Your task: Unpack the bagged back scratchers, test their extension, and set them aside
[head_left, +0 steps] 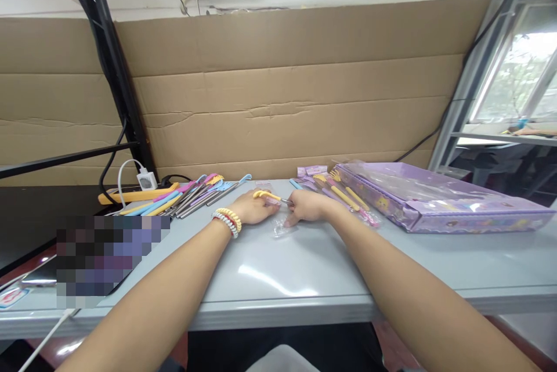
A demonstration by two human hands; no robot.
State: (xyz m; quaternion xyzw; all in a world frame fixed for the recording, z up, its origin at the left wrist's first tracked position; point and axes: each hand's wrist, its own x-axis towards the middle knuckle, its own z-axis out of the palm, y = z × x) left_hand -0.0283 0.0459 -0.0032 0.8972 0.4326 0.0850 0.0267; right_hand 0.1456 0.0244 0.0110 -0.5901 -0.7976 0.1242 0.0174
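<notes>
My right hand (307,206) is closed round the metal rod of a back scratcher with a curved yellow head (263,194). That head points left, over the fingers of my left hand (251,208). A small clear plastic bag (282,226) lies crumpled on the table between my hands, touched by the right fingertips. The fingers of my left hand bend toward the bag's upper end, where a pinkish patch shows; its grip there is partly hidden. Beaded bracelets circle my left wrist.
Loose back scratchers (204,195) with metal rods lie in a pile at left. Bagged ones (343,192) lie at right beside a purple box (435,198) covered with clear film. A white charger (147,179), a cable and a pixelated object (113,256) are at left. Cardboard (296,93) stands behind.
</notes>
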